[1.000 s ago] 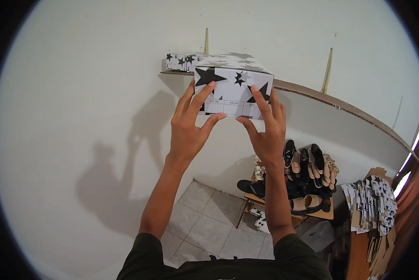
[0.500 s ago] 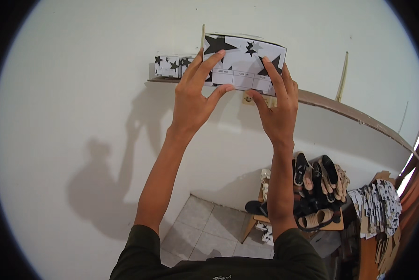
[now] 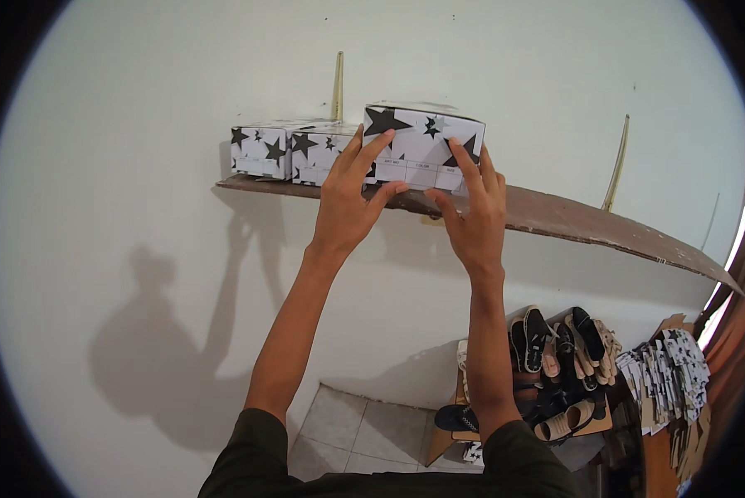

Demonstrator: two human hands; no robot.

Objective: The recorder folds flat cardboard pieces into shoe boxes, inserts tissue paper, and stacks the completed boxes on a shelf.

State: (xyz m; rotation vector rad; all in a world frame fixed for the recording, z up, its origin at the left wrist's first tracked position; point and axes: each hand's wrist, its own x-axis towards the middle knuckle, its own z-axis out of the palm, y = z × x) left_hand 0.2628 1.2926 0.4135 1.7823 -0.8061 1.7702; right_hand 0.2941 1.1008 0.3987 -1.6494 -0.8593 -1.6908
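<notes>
A white shoe box (image 3: 422,145) patterned with black and grey stars sits at the front of a brown wall shelf (image 3: 572,217); whether its base rests fully there I cannot tell. My left hand (image 3: 346,199) grips its left side, fingers on the front and edge, thumb at the lower edge. On the opposite side my right hand (image 3: 478,217) holds it the same way. To its left, two similar star-patterned boxes, an outer box (image 3: 260,154) and an inner box (image 3: 314,158), stand side by side on the shelf. My left fingers partly cover the inner one.
Pale shelf brackets, a left bracket (image 3: 338,87) and a right bracket (image 3: 615,166), rise along the wall. Below right, a wooden table (image 3: 592,426) carries several shoes and sandals (image 3: 567,349). Beside it is a stack of flattened star-patterned cardboard (image 3: 667,373). Grey floor tiles (image 3: 331,423) show below.
The held box looks slightly smaller and sits farther in over the shelf. The view has shifted, showing more of the shelf top and the two boxes at left. Both hands keep their grip.
</notes>
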